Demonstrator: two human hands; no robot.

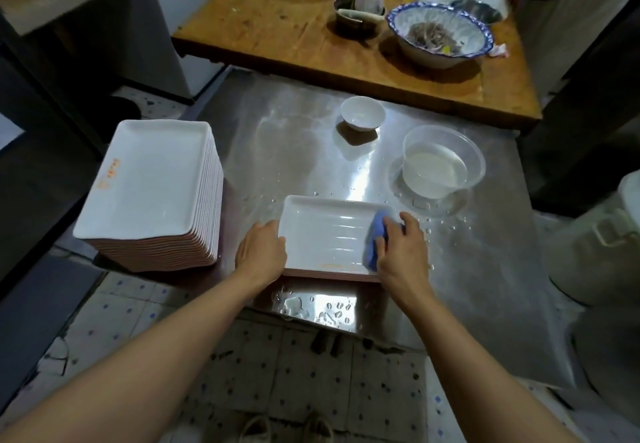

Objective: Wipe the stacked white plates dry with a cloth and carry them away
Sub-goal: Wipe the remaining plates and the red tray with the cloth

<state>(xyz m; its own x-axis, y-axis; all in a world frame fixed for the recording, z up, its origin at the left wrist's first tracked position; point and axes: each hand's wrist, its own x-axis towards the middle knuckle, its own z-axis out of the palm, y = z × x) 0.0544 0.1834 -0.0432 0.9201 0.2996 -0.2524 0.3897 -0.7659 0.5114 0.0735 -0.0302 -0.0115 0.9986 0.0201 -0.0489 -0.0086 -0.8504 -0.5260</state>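
A low stack of white rectangular plates (322, 234) lies at the front of the wet steel table (294, 151). My left hand (261, 247) grips the top plate's left edge. My right hand (401, 245) presses a blue cloth (375, 238) onto the plate's right side. Streaks of water show on the plate. A tall stack of the same white plates (156, 179) stands to the left, at the table's left edge.
A small white bowl (363, 112) and a clear plastic tub of water (441, 162) sit behind the plate. Farther back, a wooden table (294, 30) holds a blue-rimmed bowl (440, 32) and vegetables. A white container (599, 241) stands at the right. Tiled floor below.
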